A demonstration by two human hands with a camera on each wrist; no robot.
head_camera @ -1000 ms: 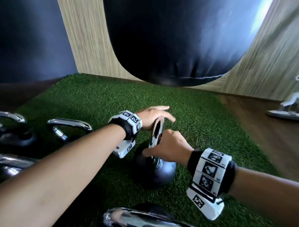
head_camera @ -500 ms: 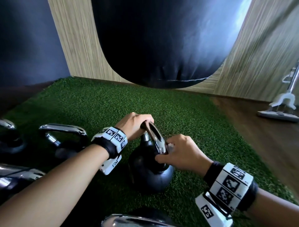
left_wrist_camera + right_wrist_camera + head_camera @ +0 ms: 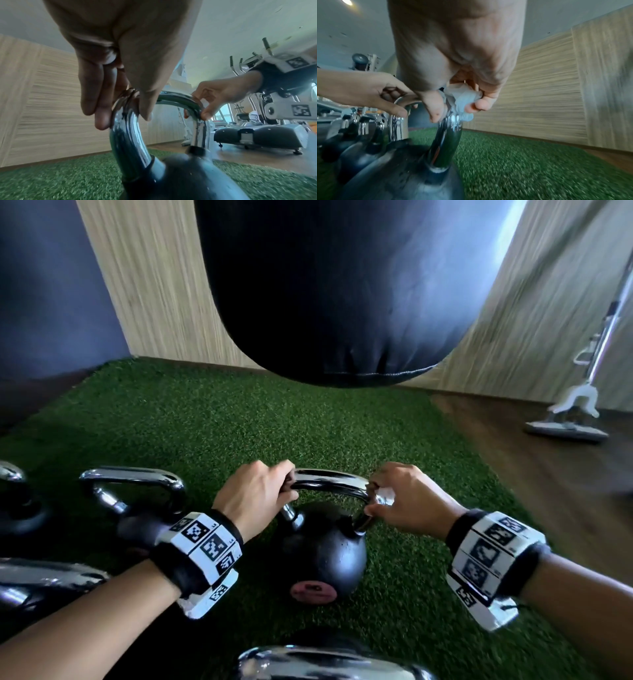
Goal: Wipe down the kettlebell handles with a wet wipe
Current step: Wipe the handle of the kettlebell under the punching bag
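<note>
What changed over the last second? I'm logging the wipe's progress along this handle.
The kettlebell has turned: its handle, edge-on before, now lies crosswise. The left hand, earlier resting over the top, now grips the handle's left end. The right hand still pinches the wet wipe, now at the right bend. The kettlebell stays on the turf.

Ahead: we see open turf (image 3: 239, 419) | Left: chrome-handled kettlebells (image 3: 133, 494) crowd close | Above: punching bag (image 3: 342, 285) hangs low | Right: mop (image 3: 568, 419) well apart
</note>
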